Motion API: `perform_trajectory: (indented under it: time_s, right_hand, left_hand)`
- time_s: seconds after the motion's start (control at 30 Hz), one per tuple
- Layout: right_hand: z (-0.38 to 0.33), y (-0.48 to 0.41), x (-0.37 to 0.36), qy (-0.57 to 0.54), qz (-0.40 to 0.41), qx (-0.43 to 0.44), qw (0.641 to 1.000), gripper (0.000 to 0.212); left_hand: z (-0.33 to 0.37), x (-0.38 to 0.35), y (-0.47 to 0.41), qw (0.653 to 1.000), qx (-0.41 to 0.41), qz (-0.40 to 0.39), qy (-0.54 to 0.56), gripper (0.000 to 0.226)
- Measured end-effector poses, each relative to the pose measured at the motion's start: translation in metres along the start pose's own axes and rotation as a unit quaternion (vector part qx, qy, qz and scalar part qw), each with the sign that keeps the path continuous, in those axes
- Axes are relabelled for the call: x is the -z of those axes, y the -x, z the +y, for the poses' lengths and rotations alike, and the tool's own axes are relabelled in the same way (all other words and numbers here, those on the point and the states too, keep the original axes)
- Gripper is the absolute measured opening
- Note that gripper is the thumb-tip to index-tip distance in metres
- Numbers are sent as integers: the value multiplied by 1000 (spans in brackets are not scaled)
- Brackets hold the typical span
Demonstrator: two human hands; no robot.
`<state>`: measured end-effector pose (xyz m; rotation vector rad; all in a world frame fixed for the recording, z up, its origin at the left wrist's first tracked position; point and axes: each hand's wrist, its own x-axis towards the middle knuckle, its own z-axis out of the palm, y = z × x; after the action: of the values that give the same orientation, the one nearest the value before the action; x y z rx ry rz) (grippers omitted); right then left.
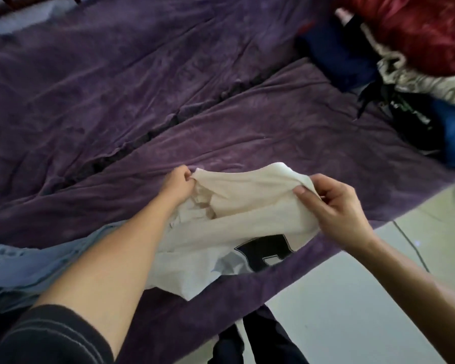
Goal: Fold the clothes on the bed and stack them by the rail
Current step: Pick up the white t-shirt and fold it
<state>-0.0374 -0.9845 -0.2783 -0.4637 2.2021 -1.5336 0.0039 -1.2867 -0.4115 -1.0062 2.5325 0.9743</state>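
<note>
step: spreading cream shirt [247, 219] over bed's [221, 127] near edge | left grip [179, 181] and right grip [334, 206] each pinch its top edge | advice: pull taut, lay flat before folding | unfolded pile [418, 82]: far right corner

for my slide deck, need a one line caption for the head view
Left hand and right hand hold a cream shirt over the purple bedspread.

purple-covered bed [168, 74] | pale blue jeans [24, 264] lying on it, left of the left hand [179, 181] | clothes pile [418, 61] on it, beyond the right hand [336, 206]
</note>
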Motion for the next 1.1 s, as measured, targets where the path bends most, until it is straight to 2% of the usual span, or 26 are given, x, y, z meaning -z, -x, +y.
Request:
perform_trajectory:
  time_s: [0.13,0.2,0.27,0.37,0.53,0.63,0.77,1.0,1.1]
  right_hand:
    - [-9,54,2,47,-13,-18,999,13]
    - [-15,75,-12,49,-19,-32,998,22]
    - [-25,85,-26,36,-4,-31,999,26]
    - [-41,80,-29,20,67,-11,997,25]
    - [-34,51,8,40,199,-24,979,26]
    - [-9,26,45,75,262,-55,961,25]
    - [38,-18,107,94,301,-123,941,21]
    - [151,-113,228,130,322,-272,897,26]
    - [187,-147,263,210,277,-350,870,24]
  left_hand:
    - [12,58,19,979,-54,135,144,5]
    - [26,98,29,969,-86,170,159,9]
    - [49,136,40,961,-142,200,130,13]
    - [89,181,52,944,-217,243,57,13]
    - [167,205,49,925,-268,265,-51,18]
    - [222,182,32,922,-292,247,-53,20]
    - [293,119,-12,945,-280,170,-20,20]
    - [398,-25,-120,971,-237,26,21,19]
    - [400,-60,-158,981,-187,-39,40,27]
